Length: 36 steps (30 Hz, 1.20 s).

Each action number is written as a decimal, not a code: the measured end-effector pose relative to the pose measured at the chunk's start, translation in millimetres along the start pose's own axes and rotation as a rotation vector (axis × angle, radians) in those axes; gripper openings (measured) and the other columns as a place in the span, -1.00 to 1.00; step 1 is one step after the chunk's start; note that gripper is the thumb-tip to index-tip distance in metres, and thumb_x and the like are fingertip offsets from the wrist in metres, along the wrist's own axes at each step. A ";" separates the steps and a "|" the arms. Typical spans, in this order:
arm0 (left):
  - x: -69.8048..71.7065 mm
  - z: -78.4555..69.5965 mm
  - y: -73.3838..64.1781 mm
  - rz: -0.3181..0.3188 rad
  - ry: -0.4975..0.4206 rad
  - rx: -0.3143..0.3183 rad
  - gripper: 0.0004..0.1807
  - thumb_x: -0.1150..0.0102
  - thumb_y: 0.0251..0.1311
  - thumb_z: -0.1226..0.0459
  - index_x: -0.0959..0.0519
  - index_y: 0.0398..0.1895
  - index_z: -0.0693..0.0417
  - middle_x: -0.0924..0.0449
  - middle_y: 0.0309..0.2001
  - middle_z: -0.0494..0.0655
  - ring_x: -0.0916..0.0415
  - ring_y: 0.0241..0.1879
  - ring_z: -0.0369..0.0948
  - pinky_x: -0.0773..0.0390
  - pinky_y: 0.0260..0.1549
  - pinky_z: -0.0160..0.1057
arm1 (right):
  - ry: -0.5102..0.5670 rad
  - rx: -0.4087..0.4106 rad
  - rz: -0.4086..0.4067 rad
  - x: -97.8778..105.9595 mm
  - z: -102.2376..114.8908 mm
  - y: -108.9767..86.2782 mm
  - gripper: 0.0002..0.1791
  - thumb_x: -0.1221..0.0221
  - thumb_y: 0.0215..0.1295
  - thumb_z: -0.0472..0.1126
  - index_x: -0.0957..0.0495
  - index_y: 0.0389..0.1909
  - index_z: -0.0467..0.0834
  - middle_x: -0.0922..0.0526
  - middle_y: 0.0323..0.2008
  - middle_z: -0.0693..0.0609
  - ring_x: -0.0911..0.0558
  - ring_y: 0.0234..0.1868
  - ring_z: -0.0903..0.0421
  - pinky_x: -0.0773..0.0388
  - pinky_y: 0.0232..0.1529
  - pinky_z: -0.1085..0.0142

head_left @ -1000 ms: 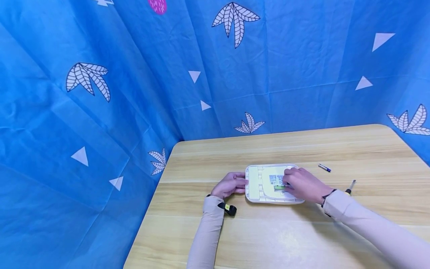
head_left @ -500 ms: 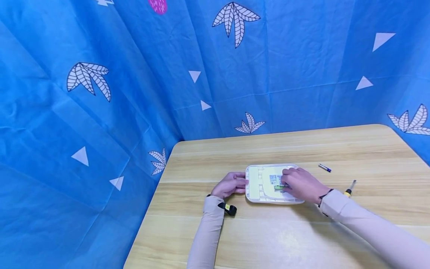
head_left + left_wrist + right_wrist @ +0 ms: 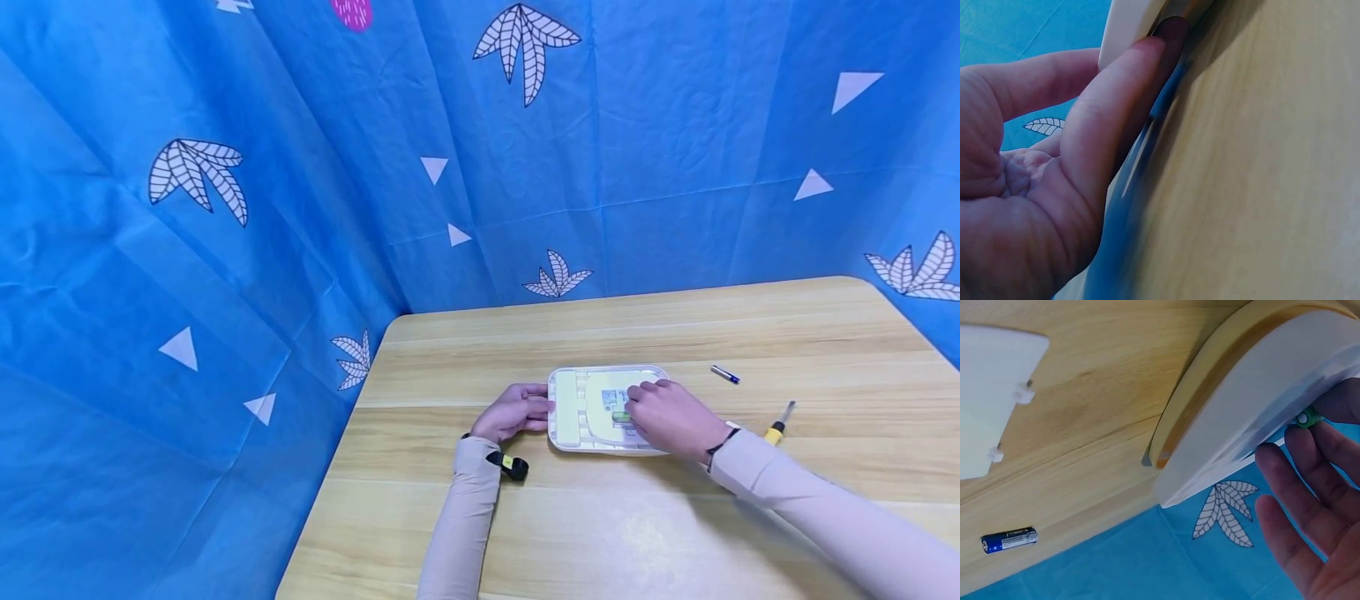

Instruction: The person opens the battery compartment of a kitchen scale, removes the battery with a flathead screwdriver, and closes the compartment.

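A white device [image 3: 567, 410] with rounded corners lies on the table, its label and battery slot facing up. My left hand [image 3: 517, 412] holds its left end; in the left wrist view the thumb and a finger [image 3: 1054, 75] take the white edge between them. My right hand [image 3: 670, 417] reaches over the device's right half and covers part of it. Between right thumb and index finger is a green battery [image 3: 1307, 417], pinched at its end, right at the device's surface. The other right fingers are loosely bent. The green battery [image 3: 621, 417] also shows at the slot in the head view.
A blue-and-silver battery [image 3: 724, 374] lies right of the device. Nearer my right sleeve is a screwdriver [image 3: 776, 432] with a yellow handle. A flat white cover with small tabs [image 3: 994, 400] lies on the wooden table [image 3: 450, 350]. A blue curtain [image 3: 315, 150] hangs behind.
My right hand and forearm have shifted slightly left, uncovering more of the screwdriver's handle. The left hand and the device have stayed in place.
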<state>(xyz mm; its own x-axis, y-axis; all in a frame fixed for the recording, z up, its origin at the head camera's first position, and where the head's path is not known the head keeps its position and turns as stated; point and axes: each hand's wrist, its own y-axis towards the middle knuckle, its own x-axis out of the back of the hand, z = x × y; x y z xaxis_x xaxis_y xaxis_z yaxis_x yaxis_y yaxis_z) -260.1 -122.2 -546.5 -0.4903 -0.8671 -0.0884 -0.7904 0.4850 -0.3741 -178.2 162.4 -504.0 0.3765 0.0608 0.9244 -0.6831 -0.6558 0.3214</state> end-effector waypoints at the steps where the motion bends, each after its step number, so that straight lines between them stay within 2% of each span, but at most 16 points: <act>1: -0.3 0.0 -0.2 -0.001 0.000 0.000 -0.44 -0.15 0.27 0.44 -0.32 0.35 0.30 -0.67 0.02 0.23 -0.73 -0.12 -0.08 -0.76 -0.08 -0.19 | 0.003 -0.004 -0.006 0.1 0.1 0.1 -0.93 -0.35 0.08 -0.23 -0.66 -0.48 -0.13 -0.65 -0.44 0.02 -0.54 -0.46 0.14 -0.55 -0.49 0.30; 7: -0.8 1.1 -0.1 -0.001 -0.002 -0.002 -0.45 -0.15 0.27 0.44 -0.33 0.34 0.30 -0.70 -0.02 0.18 -0.73 -0.18 -0.13 -0.77 -0.11 -0.22 | 0.041 -0.047 -0.006 0.5 0.7 0.8 -0.92 -0.35 0.08 -0.21 -0.66 -0.49 -0.13 -0.67 -0.44 0.02 -0.55 -0.45 0.14 -0.53 -0.50 0.32; 14: -0.6 1.5 0.5 -0.003 0.000 -0.003 -0.44 -0.14 0.27 0.44 -0.33 0.34 0.30 -0.68 0.01 0.22 -0.73 -0.14 -0.10 -0.76 -0.10 -0.21 | 0.097 -0.071 0.010 1.0 -0.2 -1.7 -0.93 -0.34 0.10 -0.23 -0.68 -0.40 -0.14 -0.71 -0.34 -0.03 -0.64 -0.31 0.05 -0.69 -0.26 0.15; 20: -0.7 1.1 0.3 -0.004 0.006 -0.009 -0.44 -0.14 0.27 0.45 -0.33 0.34 0.30 -0.67 0.02 0.24 -0.73 -0.13 -0.08 -0.76 -0.11 -0.22 | 0.120 -0.092 0.023 2.3 -4.2 -4.1 -0.91 -0.34 0.14 -0.22 -0.66 -0.37 -0.14 -0.70 -0.30 -0.04 -0.64 -0.26 0.02 -0.70 -0.15 0.08; 30: -0.4 1.5 -0.6 -0.003 0.002 -0.014 -0.44 -0.14 0.26 0.45 -0.33 0.34 0.30 -0.67 0.03 0.24 -0.73 -0.11 -0.05 -0.76 -0.09 -0.19 | 0.133 -0.113 0.004 2.3 -12.1 -9.3 -0.93 -0.33 0.12 -0.23 -0.65 -0.39 -0.13 -0.64 -0.39 0.02 -0.59 -0.33 0.07 -0.66 -0.27 0.14; 36: -0.4 2.0 -1.6 -0.007 -0.003 -0.012 -0.44 -0.14 0.26 0.45 -0.33 0.34 0.29 -0.67 0.02 0.24 -0.73 -0.11 -0.05 -0.76 -0.10 -0.20 | 0.146 -0.124 -0.007 2.1 -19.4 -13.4 -0.95 -0.32 0.11 -0.27 -0.63 -0.45 -0.12 -0.55 -0.49 0.08 -0.49 -0.44 0.15 -0.59 -0.39 0.21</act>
<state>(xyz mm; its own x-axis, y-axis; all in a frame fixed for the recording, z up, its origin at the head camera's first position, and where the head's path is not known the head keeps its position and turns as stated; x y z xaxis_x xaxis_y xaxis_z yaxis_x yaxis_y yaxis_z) -257.9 -122.9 -547.7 -0.4833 -0.8710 -0.0883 -0.7983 0.4799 -0.3639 -180.4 186.0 -502.3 0.2925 0.1795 0.9393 -0.7560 -0.5581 0.3421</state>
